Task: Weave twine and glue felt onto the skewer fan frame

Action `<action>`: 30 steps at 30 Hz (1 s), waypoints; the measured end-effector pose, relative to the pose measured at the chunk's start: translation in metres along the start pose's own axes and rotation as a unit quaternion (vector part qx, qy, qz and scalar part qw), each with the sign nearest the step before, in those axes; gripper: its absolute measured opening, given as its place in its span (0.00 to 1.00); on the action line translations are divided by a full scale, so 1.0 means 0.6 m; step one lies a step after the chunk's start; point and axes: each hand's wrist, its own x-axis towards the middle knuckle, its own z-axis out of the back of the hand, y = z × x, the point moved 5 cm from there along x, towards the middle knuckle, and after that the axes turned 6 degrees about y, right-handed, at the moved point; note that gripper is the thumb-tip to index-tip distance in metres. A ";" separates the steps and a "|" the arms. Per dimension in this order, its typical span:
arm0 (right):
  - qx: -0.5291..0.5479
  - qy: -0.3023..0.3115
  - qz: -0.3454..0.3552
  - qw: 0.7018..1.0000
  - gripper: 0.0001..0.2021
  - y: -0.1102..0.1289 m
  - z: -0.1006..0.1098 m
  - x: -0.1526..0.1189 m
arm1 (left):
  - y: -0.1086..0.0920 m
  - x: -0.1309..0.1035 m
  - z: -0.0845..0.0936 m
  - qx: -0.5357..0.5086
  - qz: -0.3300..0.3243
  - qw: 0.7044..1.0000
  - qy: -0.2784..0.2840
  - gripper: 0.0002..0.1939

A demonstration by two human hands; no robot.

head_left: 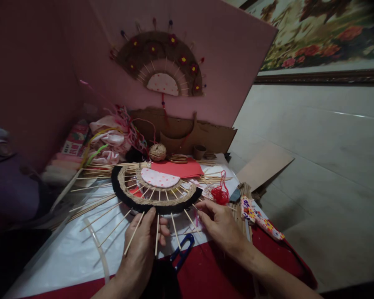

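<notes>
The left hand (pixel 140 245) grasps a half-round fan (pixel 162 202) by its lower edge, the thumb in front and the other fingers behind. The right hand (pixel 220 224) is at the fan's right end, thumb and fingertips bent close to a stick there; I cannot tell whether they are pinching it or only touching it.

The fan is held above the desk, its curved side toward the person. It has a black outer band (pixel 116 182), a ring of twine just inside that, and a white cloth piece (pixel 160 177) with red dots at the centre. Thin wooden sticks (pixel 157 234) spread out past the black band.

Beyond the fan are a red sheet (pixel 177 167), a ball of twine (pixel 157 152) and a small brown cup (pixel 200 150), with torn cardboard (pixel 218 139) upright behind them. A tangle of red thread (pixel 220 193) lies near the right hand. Just below the fan is a blue loop-shaped object (pixel 187 245). White sheeting (pixel 112 245) and red cloth (pixel 205 270) cover the desk. At the back, another fan, brown with red flowers (pixel 152 49), is on a pink board (pixel 227 54).
</notes>
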 end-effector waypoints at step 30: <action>-0.376 0.076 0.239 0.892 0.04 0.101 -0.052 0.045 | -0.025 -0.032 -0.007 0.141 -0.040 0.982 0.116 0.11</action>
